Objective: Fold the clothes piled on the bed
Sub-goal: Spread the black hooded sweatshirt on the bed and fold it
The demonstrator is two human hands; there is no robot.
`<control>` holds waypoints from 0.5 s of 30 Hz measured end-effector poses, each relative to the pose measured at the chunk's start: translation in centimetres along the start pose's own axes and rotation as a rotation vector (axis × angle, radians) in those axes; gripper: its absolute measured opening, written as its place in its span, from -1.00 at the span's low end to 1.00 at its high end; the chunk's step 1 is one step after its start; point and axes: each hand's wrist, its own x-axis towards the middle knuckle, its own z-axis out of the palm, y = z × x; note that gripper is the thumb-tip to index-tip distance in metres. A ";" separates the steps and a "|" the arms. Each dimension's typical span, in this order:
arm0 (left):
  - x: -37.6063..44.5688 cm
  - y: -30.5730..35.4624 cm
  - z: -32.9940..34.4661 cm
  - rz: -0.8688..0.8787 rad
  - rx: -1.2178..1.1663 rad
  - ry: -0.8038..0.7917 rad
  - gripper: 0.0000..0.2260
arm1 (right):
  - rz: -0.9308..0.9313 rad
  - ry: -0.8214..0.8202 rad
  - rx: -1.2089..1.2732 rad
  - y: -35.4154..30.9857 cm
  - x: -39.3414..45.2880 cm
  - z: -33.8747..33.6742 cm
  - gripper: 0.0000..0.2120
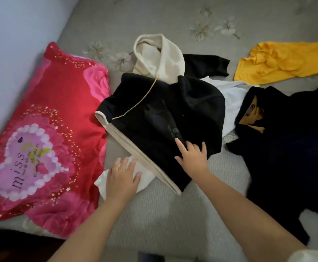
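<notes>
Black-and-cream hoodie (165,118) — lying mid-bed, its long axis running from the cream hood toward the near edge — is receiving both hands: right hand (193,159) pressing flat-fingered on its near hem, left hand (123,177) resting spread on the white sleeve just beside.

Left hand (123,176): bare, no ring, no glove, no watch at the wrist.
Right hand (193,160): bare, no ring or band to be seen.
Left forearm (82,225): uncovered along all that shows, entering from 7 o'clock.
Right forearm (249,214): uncovered, entering from 5 o'clock.
Sleeve (313,256): pale, off-white cloth at the frame's 5 o'clock corner, upper right arm.
</notes>
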 end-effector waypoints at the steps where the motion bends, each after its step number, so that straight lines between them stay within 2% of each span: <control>1: 1.5 -0.4 0.3 0.030 -0.020 0.002 -0.55 | 0.009 0.056 -0.023 0.0 0.7 0.8 -0.36; 5: 6.0 0.4 1.0 0.137 -0.091 0.038 -0.53 | -0.005 0.195 -0.056 1.4 2.2 0.7 -0.34; 10: 10.6 7.5 -0.5 0.275 -0.100 0.019 -0.54 | 0.041 0.273 -0.051 8.6 2.0 -4.2 -0.29; 12: 12.1 11.9 -1.4 0.323 -0.116 0.036 -0.51 | 0.112 0.204 -0.095 12.0 1.6 -7.1 -0.28; 15: 13.8 18.2 -1.4 0.392 -0.073 -0.040 -0.49 | 0.271 0.036 -0.143 18.1 1.3 -10.5 -0.40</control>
